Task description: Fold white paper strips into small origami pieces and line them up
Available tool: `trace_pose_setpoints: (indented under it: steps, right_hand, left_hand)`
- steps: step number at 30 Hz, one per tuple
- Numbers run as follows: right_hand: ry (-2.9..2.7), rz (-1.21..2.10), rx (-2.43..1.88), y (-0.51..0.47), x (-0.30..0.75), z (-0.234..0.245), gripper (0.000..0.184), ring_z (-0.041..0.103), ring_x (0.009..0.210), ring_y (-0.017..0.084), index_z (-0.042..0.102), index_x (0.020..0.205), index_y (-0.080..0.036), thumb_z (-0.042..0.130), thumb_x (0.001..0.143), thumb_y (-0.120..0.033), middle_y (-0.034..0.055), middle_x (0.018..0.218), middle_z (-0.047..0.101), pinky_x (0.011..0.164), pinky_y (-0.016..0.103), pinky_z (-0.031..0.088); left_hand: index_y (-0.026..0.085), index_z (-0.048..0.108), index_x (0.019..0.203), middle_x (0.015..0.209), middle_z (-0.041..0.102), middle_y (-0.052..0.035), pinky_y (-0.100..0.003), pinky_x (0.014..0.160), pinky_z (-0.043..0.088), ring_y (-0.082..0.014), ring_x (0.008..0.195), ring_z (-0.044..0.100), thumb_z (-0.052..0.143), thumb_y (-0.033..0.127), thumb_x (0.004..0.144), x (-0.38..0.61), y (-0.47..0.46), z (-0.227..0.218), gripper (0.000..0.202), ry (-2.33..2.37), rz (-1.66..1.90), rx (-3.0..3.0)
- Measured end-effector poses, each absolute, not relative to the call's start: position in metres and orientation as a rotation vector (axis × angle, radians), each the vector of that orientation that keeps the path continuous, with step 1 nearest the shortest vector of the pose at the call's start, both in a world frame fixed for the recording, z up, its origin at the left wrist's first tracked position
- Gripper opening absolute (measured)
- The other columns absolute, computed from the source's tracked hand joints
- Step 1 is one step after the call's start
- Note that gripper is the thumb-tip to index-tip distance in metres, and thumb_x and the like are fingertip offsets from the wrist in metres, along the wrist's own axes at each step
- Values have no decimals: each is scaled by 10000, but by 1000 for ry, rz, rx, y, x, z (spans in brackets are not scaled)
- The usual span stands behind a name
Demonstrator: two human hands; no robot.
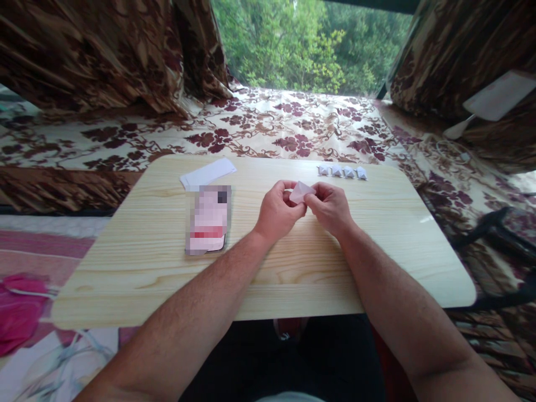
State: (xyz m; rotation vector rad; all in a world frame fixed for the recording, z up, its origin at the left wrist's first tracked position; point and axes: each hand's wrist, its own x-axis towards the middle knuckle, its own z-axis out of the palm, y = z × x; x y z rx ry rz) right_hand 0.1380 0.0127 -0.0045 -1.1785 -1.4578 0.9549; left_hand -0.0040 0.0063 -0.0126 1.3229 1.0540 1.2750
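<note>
A small folded piece of white paper [302, 192] is held up between both hands, above the middle of the wooden table. My left hand [281, 209] pinches it from the left side, with the fingertips partly behind it. On the right edge, the thumb and fingers of my right hand [332, 207] close on the same paper. Several small folded white paper shapes [342, 172] stand in a row near the table's far edge, a little beyond my right hand. White paper strips [208, 173] lie at the far left of the tabletop.
The light wooden table [293, 279] has rounded corners. A phone-shaped object [208, 218], blurred out, lies left of my hands. Behind is a ledge with flowered cloth [293, 125] below a window. A white lamp-like object [500, 96] stands at the right.
</note>
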Motion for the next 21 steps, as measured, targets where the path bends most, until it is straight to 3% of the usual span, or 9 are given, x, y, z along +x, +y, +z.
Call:
trace_pose_setpoints:
  steps: [21]
  right_hand:
    - [-1412, 1023, -1165, 10, 137, 0, 39, 402, 480, 73, 592, 635, -165, 609, 665, -182, -58, 526, 515, 457, 220, 271]
  left_hand:
    - [166, 594, 1078, 818, 724, -34, -226, 583, 490, -138, 661, 666, 744, 204, 701, -6, 5, -17, 407, 1075, 1274, 1431]
